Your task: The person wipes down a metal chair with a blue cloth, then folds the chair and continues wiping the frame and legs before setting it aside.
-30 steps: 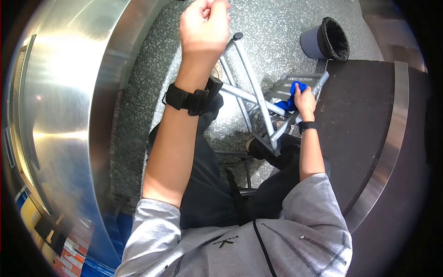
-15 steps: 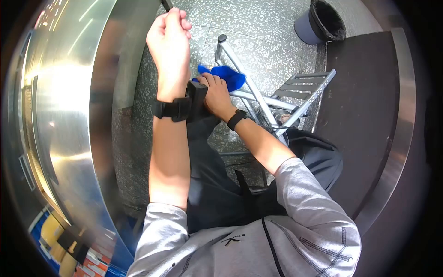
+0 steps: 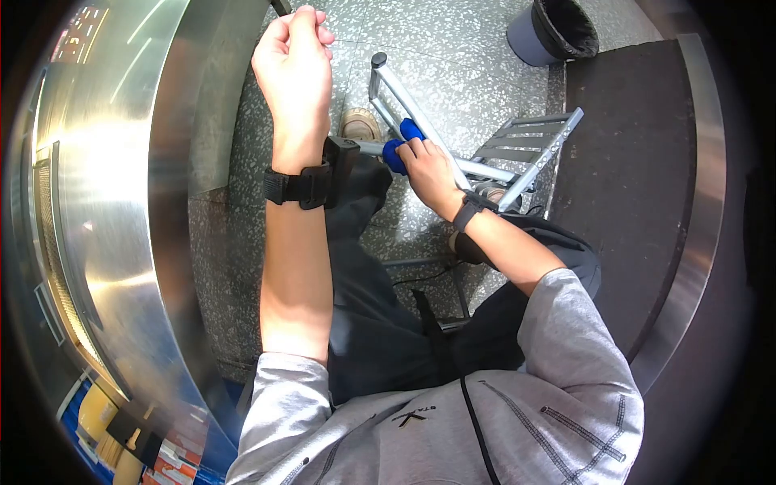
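My left hand (image 3: 295, 73) is raised at the upper left with its fingers curled shut. A dark bar end (image 3: 280, 6) shows just beyond it, but whatever sits inside the fingers is hidden. Lower and to the right, my right hand (image 3: 431, 178) grips a blue cloth (image 3: 394, 156) bunched around a silver tube of a metal folding frame (image 3: 406, 100). Part of the cloth pokes up between the tubes. Dark slats (image 3: 525, 144) span the frame's right side. Black straps circle both wrists, the left one carrying a black box (image 3: 340, 158).
A stainless steel counter (image 3: 113, 202) curves along the left. At the upper right stands a grey bin (image 3: 531, 36) with a black liner. A dark panel (image 3: 630, 186) with a metal edge borders the right. My shoe (image 3: 360, 125) rests on the speckled floor (image 3: 461, 65).
My right hand has moved right with the blue cloth, which was spread out and is now bunched around the tube. My left hand stays nearly in place. The shoe is now uncovered.
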The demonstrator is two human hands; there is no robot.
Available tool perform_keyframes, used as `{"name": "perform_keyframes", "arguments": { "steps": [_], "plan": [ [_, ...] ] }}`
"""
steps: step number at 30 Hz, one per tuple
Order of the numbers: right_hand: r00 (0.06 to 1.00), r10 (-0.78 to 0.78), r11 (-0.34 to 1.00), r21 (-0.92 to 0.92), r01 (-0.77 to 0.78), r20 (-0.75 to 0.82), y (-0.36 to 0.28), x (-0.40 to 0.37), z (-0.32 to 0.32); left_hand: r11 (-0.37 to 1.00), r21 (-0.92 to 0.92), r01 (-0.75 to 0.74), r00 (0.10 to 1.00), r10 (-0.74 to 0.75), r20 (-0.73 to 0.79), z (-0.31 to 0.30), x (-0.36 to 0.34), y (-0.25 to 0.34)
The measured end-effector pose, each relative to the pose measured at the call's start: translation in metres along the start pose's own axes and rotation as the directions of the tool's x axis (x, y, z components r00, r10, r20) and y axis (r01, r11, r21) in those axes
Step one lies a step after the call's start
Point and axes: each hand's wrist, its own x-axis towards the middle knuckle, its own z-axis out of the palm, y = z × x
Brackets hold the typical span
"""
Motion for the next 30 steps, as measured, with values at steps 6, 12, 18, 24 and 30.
{"name": "perform_keyframes", "arguments": {
  "steps": [6,12,18,24,30],
  "plan": [
    [0.986,-0.03,0.982,0.18,0.059,-0.163,-0.05,0.049,0.028,1.0,-0.024,0.001,1.0,-0.001,0.001,0.01,-0.007,0.007],
    [0.984,-0.031,0.986,0.156,0.059,-0.178,-0.056,0.058,0.048,1.0,-0.003,-0.028,1.0,0.028,0.01,0.016,-0.005,0.002],
    [0.999,-0.039,0.993,0.112,0.038,0.003,0.0,0.004,-0.01,1.0,-0.014,-0.005,1.0,0.005,0.024,0.032,-0.01,0.008],
    [0.995,-0.026,0.979,0.204,0.005,0.101,0.012,-0.022,-0.051,0.998,-0.06,0.01,0.996,-0.004,0.088,0.041,-0.007,-0.005],
    [0.816,0.576,0.63,0.606,-0.486,0.056,0.039,-0.027,-0.13,0.993,-0.106,0.044,0.993,-0.031,0.117,0.061,-0.019,-0.002]
  ]
}}
